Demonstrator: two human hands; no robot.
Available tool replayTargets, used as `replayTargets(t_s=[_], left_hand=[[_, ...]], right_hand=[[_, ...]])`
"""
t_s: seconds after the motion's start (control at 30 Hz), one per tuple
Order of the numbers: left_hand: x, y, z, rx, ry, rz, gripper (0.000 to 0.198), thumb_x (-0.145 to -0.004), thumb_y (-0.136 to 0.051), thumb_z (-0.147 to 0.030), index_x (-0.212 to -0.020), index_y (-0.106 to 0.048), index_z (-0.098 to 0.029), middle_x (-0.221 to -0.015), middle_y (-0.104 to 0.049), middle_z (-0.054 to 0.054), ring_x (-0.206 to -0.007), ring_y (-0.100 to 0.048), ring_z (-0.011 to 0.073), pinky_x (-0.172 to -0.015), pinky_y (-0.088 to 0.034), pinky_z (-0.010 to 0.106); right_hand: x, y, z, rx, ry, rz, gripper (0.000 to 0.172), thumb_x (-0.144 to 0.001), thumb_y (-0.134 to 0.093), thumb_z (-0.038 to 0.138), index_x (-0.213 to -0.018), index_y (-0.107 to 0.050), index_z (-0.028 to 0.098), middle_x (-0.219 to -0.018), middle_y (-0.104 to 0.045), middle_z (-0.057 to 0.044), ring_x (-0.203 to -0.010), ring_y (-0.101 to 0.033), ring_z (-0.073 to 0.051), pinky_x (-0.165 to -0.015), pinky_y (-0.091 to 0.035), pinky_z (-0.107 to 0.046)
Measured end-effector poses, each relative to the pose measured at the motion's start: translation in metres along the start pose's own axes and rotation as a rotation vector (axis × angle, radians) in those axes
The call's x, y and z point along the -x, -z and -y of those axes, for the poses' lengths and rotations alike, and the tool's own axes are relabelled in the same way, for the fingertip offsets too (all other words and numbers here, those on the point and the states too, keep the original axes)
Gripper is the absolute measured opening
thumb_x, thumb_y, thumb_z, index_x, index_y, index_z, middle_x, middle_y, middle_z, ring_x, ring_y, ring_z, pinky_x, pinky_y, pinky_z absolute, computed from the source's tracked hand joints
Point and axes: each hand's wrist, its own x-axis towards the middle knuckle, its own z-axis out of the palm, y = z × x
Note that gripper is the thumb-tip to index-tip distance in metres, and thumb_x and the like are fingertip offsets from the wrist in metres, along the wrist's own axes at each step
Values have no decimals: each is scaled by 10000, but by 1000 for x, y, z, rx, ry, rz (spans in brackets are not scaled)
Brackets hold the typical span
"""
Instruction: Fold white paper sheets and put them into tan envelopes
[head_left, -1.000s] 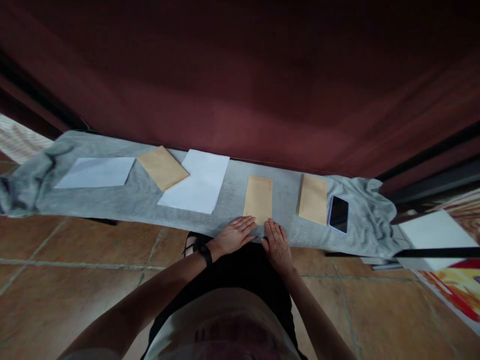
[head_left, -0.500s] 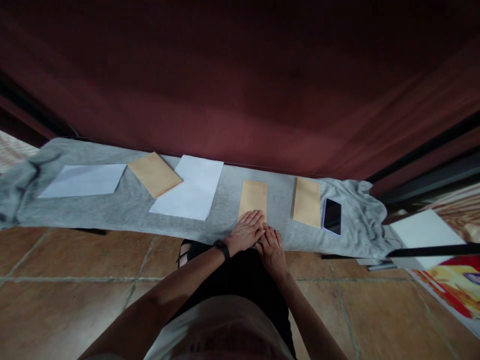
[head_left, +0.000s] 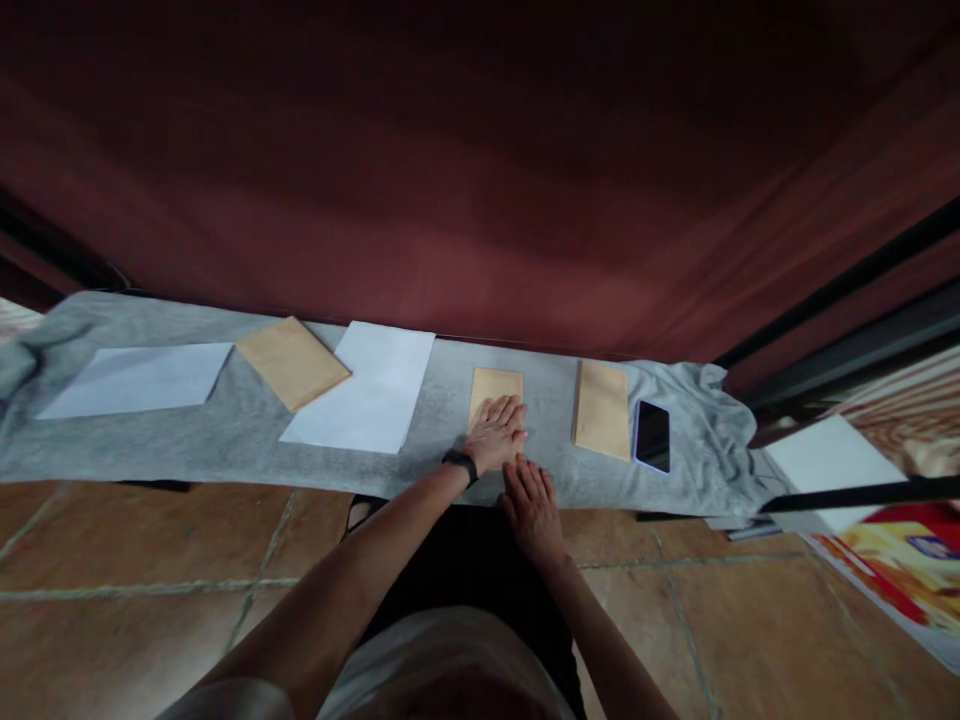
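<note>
L hand [head_left: 496, 434] has slid up from near edge to mid of flat rectangular tan paper envelope [head_left: 498, 382], palm down, fingers extended; prob. smoothing it. R hand [head_left: 533, 508] also flat, gripping nothing, fingertips at near end. Envelope's on soft grey cloth [head_left: 444, 395], btwn white paper sheets [head_left: 382, 390] & rectangular tan paper stack [head_left: 604, 410].

On the cloth [head_left: 437, 422], left to right: left paper [head_left: 139, 378] | left envelope pile [head_left: 291, 362], corner on middle paper [head_left: 379, 395] | middle envelope [head_left: 498, 382], under left hand [head_left: 496, 436], right hand [head_left: 533, 508] by near end | right envelope pile [head_left: 604, 410] | phone [head_left: 652, 437] just beside it
</note>
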Motion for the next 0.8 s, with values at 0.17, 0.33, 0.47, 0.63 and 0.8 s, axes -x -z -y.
replayTargets(t_s=[0.17,0.33,0.47,0.63,0.8], left_hand=[[-18,3,10,1,38,-6,618,-1042,-270,-469,-1590,-311,-187,-1671,-281,74,-1566,-162,248,-1273,-52,532],[-28,1,15,-3,62,-29,628,-1032,-309,-466,-1597,-289,-194,-1664,-297,95,-1551,-210,267,-1260,-85,561],[-30,-1,18,-7,61,-48,635,-1018,-341,-488,-1589,-316,-210,-1651,-330,94,-1548,-214,290,-1251,-112,580],[-36,5,20,-21,88,-23,638,-1007,-353,-514,-1581,-338,-235,-1644,-349,83,-1568,-132,299,-1247,-113,593],[-47,13,18,-30,109,13,642,-1010,-351,-517,-1578,-344,-218,-1659,-311,96,-1568,-123,318,-1230,-103,643]], right_hand=[[-1,1,2,7,-11,3,567,-1036,-455,285,-1586,-334,217,-1618,-386,-128,-1480,-382,-287,-1201,-317,-522],[-1,1,2,-4,-15,-10,568,-1032,-469,290,-1582,-344,228,-1629,-368,-118,-1481,-383,-291,-1196,-334,-524],[-1,0,3,-15,-25,-14,562,-1028,-474,284,-1575,-360,226,-1624,-375,-124,-1474,-395,-298,-1188,-347,-534],[-3,2,6,-12,-39,-8,562,-1026,-474,279,-1574,-360,230,-1630,-361,-127,-1476,-390,-302,-1183,-350,-543],[-6,8,9,-5,-57,-3,565,-1021,-467,266,-1574,-357,239,-1624,-378,-122,-1467,-402,-298,-1178,-355,-535]])
